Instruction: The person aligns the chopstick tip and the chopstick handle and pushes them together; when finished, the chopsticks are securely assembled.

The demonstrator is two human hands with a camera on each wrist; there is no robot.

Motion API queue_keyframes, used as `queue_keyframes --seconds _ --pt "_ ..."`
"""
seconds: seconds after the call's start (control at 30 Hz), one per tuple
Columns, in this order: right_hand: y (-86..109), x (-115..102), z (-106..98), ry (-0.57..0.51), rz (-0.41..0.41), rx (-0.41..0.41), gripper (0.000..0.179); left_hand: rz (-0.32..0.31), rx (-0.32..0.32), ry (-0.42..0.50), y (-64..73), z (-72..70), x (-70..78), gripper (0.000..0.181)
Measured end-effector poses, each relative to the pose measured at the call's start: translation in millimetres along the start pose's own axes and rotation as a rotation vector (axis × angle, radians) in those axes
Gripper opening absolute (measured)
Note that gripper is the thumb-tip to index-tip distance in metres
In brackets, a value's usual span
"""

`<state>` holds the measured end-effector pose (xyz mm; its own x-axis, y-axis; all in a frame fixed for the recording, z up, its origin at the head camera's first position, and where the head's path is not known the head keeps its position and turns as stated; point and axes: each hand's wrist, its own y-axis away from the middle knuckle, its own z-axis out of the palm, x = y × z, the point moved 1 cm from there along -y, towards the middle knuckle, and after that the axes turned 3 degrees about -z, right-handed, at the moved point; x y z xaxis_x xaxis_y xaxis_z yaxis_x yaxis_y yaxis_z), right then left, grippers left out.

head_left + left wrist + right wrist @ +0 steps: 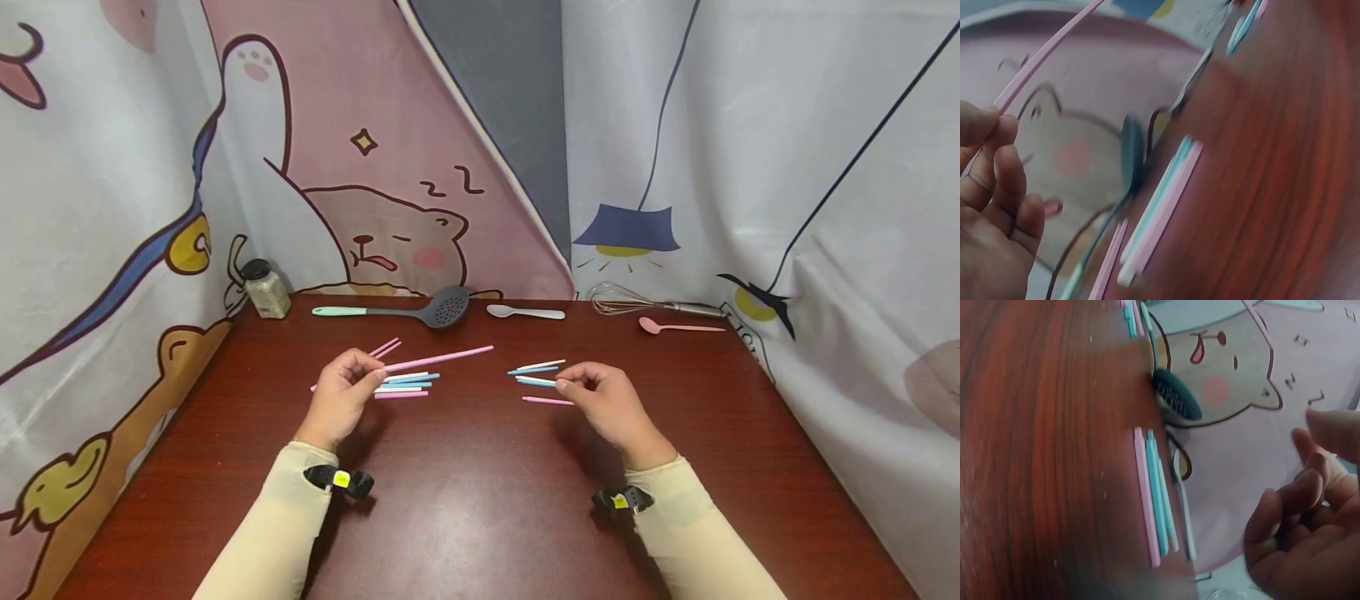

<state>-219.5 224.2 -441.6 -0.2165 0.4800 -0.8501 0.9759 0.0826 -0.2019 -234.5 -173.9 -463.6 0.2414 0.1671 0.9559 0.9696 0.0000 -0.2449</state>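
Note:
My left hand [339, 402] pinches a long, thin pink stick [442, 358] by one end between thumb and index finger. The stick points right and slants up, raised above the table in the left wrist view. Below that hand lies a bunch of blue, white and pink sticks [402, 395], partly covered by the fingers. My right hand [611, 408] hovers over the right-hand bunch, where blue and white sticks [537, 368] lie above a pink stick [546, 401]. Its thumb and index finger stand apart with nothing between them in the right wrist view, the other fingers loosely curled [1297, 500].
Along the back of the dark red table [465, 500] lie a slotted skimmer [447, 307], a pale spoon [528, 312], a wire whisk [622, 300] and a pink spoon [682, 327]. A black-lidded jar [267, 292] stands at back left. Printed curtains [495, 150] hang behind.

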Motion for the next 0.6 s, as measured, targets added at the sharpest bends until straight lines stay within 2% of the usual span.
queue_keyframes --seconds 0.23,0.43,0.6 --pt "-7.4 22.7 -6.5 0.08 0.15 -0.073 0.014 -0.087 0.184 -0.029 -9.5 -35.4 -23.7 0.007" --pt "-8.2 33.1 -8.8 0.126 0.209 -0.144 0.017 -0.15 0.262 -0.048 -12.6 -55.6 -35.0 0.011" --pt "-9.3 43.2 -11.3 0.143 0.216 -0.172 0.015 -0.207 0.318 -0.123 -12.7 -69.6 -42.1 0.008"
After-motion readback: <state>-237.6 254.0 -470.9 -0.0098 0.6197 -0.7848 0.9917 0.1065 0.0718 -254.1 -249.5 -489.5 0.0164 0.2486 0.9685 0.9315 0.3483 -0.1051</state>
